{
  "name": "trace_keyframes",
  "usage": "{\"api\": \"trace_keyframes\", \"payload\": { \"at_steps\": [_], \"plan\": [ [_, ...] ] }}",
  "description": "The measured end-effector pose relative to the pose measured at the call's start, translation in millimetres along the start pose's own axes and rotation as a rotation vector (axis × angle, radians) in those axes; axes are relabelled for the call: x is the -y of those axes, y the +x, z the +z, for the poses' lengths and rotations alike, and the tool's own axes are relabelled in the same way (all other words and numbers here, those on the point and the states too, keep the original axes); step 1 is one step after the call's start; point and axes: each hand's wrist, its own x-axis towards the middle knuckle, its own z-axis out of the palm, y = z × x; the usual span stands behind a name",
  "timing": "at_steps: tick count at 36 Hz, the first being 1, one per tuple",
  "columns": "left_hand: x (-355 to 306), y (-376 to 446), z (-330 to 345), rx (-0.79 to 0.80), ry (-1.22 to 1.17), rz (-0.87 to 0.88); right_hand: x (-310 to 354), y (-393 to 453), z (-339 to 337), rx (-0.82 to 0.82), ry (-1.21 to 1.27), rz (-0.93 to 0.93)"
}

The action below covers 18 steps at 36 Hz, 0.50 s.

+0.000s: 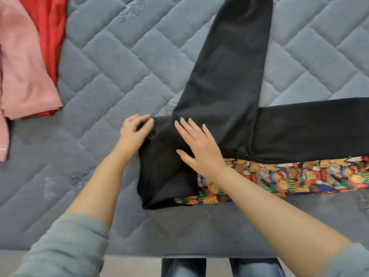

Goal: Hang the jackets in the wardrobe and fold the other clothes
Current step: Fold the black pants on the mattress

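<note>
Item: quilted grey mattress, our work surface, carrying everything below. Item: black trousers, spread near the front edge, one leg running away from us, the other lying out to the right, the waist end nearest our hands. Item: pink garment at far left, lying over a red garment, both well apart from the trousers and not yet dealt with. Item: bear-print cloth, partly under the trousers along the front. Item: our right hand, fingers straight, pressing flat on the waist area, grasping nothing. Item: our left hand, fingers curled and pinching the trousers' left edge. Risk noted: the legs lie splayed, so a fold begun now would likely come out crooked; tugging the pinched edge could also drag the bear-print cloth along and rumple it.
</note>
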Motion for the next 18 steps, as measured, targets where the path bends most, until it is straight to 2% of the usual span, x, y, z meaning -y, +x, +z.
{"api": "trace_keyframes", "payload": {
  "at_steps": [2, 4, 7, 10, 15, 18],
  "plan": [
    [12, 2, 1, -0.007, 0.080, 0.019, 5, -3, 16, 0.091, -0.107, -0.025],
    [23, 6, -5, -0.015, 0.061, 0.053, 13, -5, 31, 0.137, -0.217, -0.026],
    [32, 13, -8, -0.027, 0.118, 0.162, 19, -3, 39, 0.125, -0.244, 0.025],
    [37, 19, -12, -0.031, 0.161, 0.190, 21, -2, 39, 0.133, -0.235, 0.043],
    [41, 27, -25, 0.002, -0.074, 0.057, 20, -1, 30, 0.174, -0.169, 0.033],
    [46, 25, -32, 0.117, -0.267, -0.002, 18, 1, 24, 0.184, -0.119, 0.030]
  ]
}}
